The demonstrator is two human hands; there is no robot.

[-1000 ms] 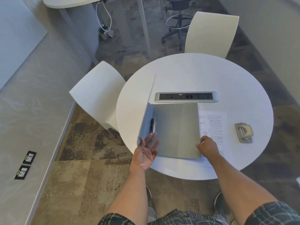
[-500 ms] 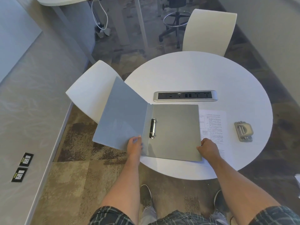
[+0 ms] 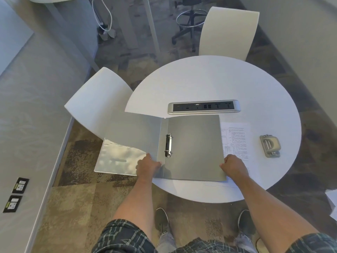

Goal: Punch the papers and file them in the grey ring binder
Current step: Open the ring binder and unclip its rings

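Grey ring binder (image 3: 195, 147) now lies fully open, both hands (image 3: 148, 166) seemingly gripping its edges

Round white table (image 3: 209, 83), inset socket strip (image 3: 203, 107); two white chairs (image 3: 96, 103) (image 3: 228, 31); patterned carpet.

We count one grey ring binder (image 3: 195, 147), one hole punch (image 3: 270, 146), two white chairs (image 3: 226, 31), one round table (image 3: 209, 79), two hands (image 3: 147, 166).
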